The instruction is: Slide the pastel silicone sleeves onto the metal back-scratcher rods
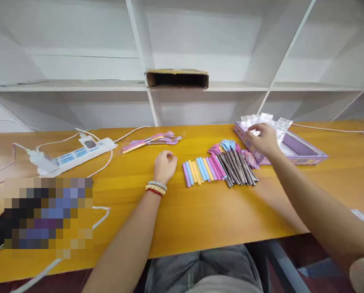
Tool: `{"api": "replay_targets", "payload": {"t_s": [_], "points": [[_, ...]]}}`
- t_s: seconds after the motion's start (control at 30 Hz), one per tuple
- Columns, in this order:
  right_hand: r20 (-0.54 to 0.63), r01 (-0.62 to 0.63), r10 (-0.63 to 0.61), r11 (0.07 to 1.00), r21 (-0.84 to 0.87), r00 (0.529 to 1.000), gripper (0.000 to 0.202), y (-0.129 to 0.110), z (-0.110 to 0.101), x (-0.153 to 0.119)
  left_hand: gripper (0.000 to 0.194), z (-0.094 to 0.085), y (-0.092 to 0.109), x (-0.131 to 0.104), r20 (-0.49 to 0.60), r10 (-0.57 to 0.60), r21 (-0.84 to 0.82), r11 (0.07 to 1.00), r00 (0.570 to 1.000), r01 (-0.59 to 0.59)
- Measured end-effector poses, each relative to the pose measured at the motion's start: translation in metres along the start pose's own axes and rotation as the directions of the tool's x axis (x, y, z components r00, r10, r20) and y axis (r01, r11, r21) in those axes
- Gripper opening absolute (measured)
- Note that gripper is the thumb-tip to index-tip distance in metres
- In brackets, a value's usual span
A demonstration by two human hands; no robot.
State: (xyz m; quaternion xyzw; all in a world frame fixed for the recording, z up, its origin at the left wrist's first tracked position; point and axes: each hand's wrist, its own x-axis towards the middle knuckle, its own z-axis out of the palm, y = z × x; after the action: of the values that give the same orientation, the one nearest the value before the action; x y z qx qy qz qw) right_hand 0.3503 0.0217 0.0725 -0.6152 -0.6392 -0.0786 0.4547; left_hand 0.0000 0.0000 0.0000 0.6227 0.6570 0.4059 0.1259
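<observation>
My left hand [165, 166] rests at the table with its fingers curled in, and I see nothing in it. Just right of it lies a row of pastel handle tubes [203, 170] in purple, blue, yellow and pink. Beside them are several metal back scratcher rods [238, 165] with pink, blue and yellow hand-shaped heads. Over the left part of a purple box [306, 156] is my right hand [263, 139], fingers bent together near the clear plastic bags [282, 127]; whether it pinches one is hidden. Bagged back scratchers [151, 141] lie behind my left hand.
A white power strip [78, 155] with plugs and cables lies at the left. Nearer me on that side is a blurred-out patch [47, 215] and a white cable [101, 219]. A cardboard box [177, 79] sits on the white shelf behind the table.
</observation>
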Motion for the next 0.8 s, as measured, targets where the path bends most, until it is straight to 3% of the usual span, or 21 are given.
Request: {"api": "replay_targets", "payload": {"t_s": [0.1, 0.2, 0.27, 0.47, 0.6, 0.7, 0.8], "points": [[0.081, 0.21, -0.223, 0.967, 0.141, 0.971, 0.014, -0.043, 0.013, -0.025, 0.013, -0.001, -0.003, 0.0, 0.06, 0.014, 0.059, 0.998, 0.998, -0.018], [0.151, 0.446, -0.475, 0.874, 0.191, 0.867, 0.009, -0.076, 0.023, -0.048, 0.011, -0.001, -0.006, -0.001, 0.144, -0.005, 0.085, 0.996, 0.989, -0.007], [0.167, 0.521, -0.559, 0.824, 0.22, 0.813, 0.008, -0.088, 0.03, -0.06, 0.009, -0.002, -0.007, -0.001, 0.187, -0.035, 0.072, 0.997, 0.982, 0.022], [0.196, 0.545, -0.591, 0.802, 0.243, 0.782, 0.011, -0.078, 0.044, -0.08, 0.008, -0.006, -0.011, 0.009, 0.252, -0.148, 0.02, 0.989, 0.956, 0.148], [0.182, 0.509, -0.56, 0.82, 0.263, 0.808, 0.011, -0.066, 0.046, -0.084, 0.012, -0.007, -0.022, 0.025, 0.269, -0.229, -0.02, 0.97, 0.935, 0.243], [0.186, 0.46, -0.513, 0.847, 0.267, 0.838, 0.012, -0.063, 0.048, -0.086, 0.01, -0.009, -0.033, 0.039, 0.224, -0.281, -0.008, 0.957, 0.933, 0.29], [0.221, 0.447, -0.505, 0.854, 0.265, 0.834, 0.012, -0.066, 0.051, -0.089, 0.011, -0.014, -0.043, 0.052, 0.077, -0.293, 0.061, 0.956, 0.953, 0.289]]}}
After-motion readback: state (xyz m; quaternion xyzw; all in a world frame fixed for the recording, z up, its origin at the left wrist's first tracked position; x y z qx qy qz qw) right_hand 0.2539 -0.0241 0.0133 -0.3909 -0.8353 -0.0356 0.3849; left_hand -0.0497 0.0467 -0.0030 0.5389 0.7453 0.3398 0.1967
